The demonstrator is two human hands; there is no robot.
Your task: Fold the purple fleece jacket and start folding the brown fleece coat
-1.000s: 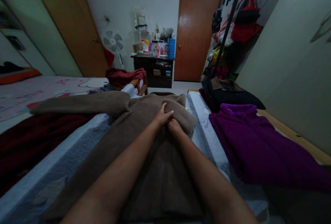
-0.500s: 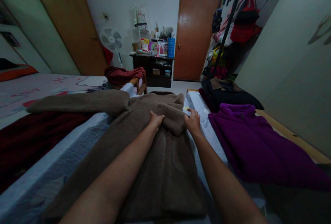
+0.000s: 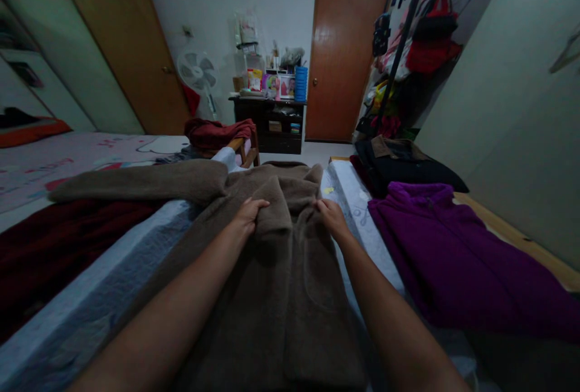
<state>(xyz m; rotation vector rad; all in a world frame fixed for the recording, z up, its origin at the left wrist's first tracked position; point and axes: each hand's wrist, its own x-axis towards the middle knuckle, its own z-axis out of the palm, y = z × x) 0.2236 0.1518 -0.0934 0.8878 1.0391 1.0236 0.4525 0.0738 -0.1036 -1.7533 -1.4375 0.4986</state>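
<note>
A long brown fleecy coat (image 3: 254, 283) lies spread over the bed, its collar end away from me. One sleeve (image 3: 140, 179) stretches out to the left across a dark red garment. The other sleeve is folded inward over the coat's front. My left hand (image 3: 248, 214) is closed on the folded sleeve, thumb on top. At the coat's right side, my right hand (image 3: 330, 215) pinches the fabric just below the shoulder. Part of the fingers of both hands is hidden by cloth.
To the right lie a folded purple jacket (image 3: 466, 253) and a black garment with a brown collar (image 3: 403, 159). The dark red garment (image 3: 67, 241) is at left. Beyond the bed stand a chair with red cloth (image 3: 220, 133), a fan (image 3: 197, 70) and a dark cabinet (image 3: 267, 129).
My left hand has moved left, drawing the folded sleeve leftward across the coat's front. My right hand has shifted slightly left and closed on the fabric at the coat's right side.
</note>
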